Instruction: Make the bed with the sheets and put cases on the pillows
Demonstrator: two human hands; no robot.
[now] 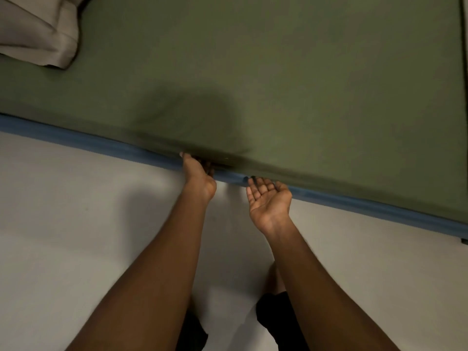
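An olive green sheet (266,72) lies smooth over the bed and fills the upper part of the view. Below its near edge runs a blue strip of mattress or base (76,136). My left hand (198,173) reaches under that edge, its fingers curled up round the sheet's hem and partly hidden in shadow. My right hand (268,198) is palm up just beside the edge, fingers loosely bent, fingertips touching the blue strip and holding nothing. A beige pillow in its case (38,29) lies at the top left corner of the bed.
A pale floor (76,224) spreads below the bed edge. My legs in dark shorts (271,317) show at the bottom. A dark vertical edge (464,34) stands at the far right of the bed.
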